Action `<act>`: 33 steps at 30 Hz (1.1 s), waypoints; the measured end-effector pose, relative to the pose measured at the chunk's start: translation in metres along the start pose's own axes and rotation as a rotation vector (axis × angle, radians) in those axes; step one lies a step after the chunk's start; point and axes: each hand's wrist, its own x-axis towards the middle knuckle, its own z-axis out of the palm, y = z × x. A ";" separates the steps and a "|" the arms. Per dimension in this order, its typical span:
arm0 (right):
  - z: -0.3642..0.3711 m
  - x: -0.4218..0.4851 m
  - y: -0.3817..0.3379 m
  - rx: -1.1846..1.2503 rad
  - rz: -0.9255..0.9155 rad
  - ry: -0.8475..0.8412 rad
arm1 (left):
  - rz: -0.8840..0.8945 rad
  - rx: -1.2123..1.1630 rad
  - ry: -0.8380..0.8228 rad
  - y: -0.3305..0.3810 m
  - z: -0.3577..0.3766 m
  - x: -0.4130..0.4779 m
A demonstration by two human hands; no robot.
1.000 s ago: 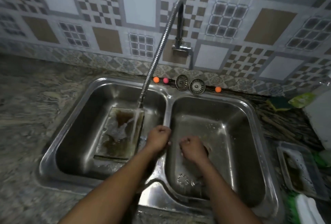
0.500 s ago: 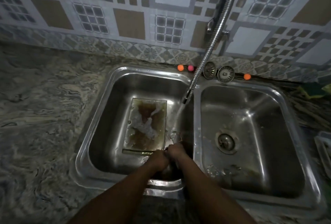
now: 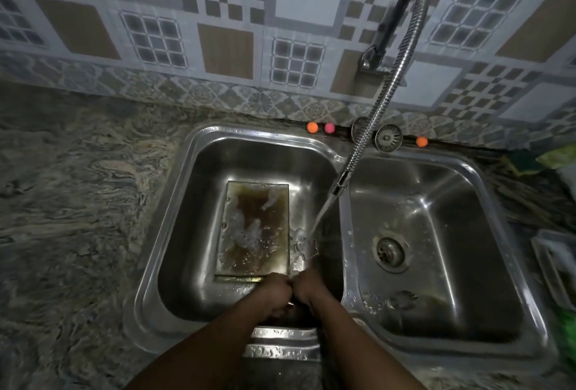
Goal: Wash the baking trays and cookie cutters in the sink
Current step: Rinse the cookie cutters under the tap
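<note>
The head view shows one stained rectangular metal baking tray (image 3: pixel 252 230) lying flat in the left basin of the two-basin steel sink (image 3: pixel 174 202). The left hand (image 3: pixel 274 291) and right hand (image 3: pixel 307 288) are curled, knuckles touching, at that basin's near edge; whether they grip anything cannot be told. Two orange balls (image 3: pixel 312 127) and one pink ball (image 3: pixel 329 128) sit behind the sink.

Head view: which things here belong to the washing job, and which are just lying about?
Job: baking tray, tap hose, left basin, left hand, right hand.
Lying about: orange balls, pink ball, strainer by the back wall.
</note>
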 end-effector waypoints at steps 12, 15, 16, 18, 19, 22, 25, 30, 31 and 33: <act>-0.034 -0.031 -0.046 0.321 -0.324 0.214 | 0.382 -0.425 0.091 0.046 -0.036 -0.049; -0.043 -0.044 -0.057 0.387 -0.412 0.216 | 0.464 -0.449 0.213 0.060 -0.043 -0.069; -0.044 -0.050 -0.061 0.396 -0.467 0.212 | 0.482 -0.491 0.265 0.065 -0.046 -0.073; -0.045 -0.057 -0.066 0.410 -0.569 0.206 | 0.489 -0.645 0.304 0.075 -0.052 -0.080; -0.044 -0.061 -0.066 0.430 -0.600 0.204 | 0.480 -0.734 0.280 0.082 -0.053 -0.085; -0.045 -0.072 -0.063 0.462 -0.664 0.211 | 0.506 -0.800 0.207 0.099 -0.053 -0.099; -0.047 -0.085 -0.065 0.433 -0.752 0.283 | 0.541 -0.730 0.198 0.105 -0.051 -0.105; -0.056 -0.083 -0.067 0.431 -0.747 0.364 | 0.554 -0.724 0.116 0.108 -0.053 -0.105; -0.057 -0.083 -0.065 0.410 -0.747 0.369 | 0.549 -0.743 0.096 0.106 -0.051 -0.106; -0.057 -0.083 -0.061 0.336 -0.786 0.366 | 0.508 -0.807 0.053 0.101 -0.047 -0.110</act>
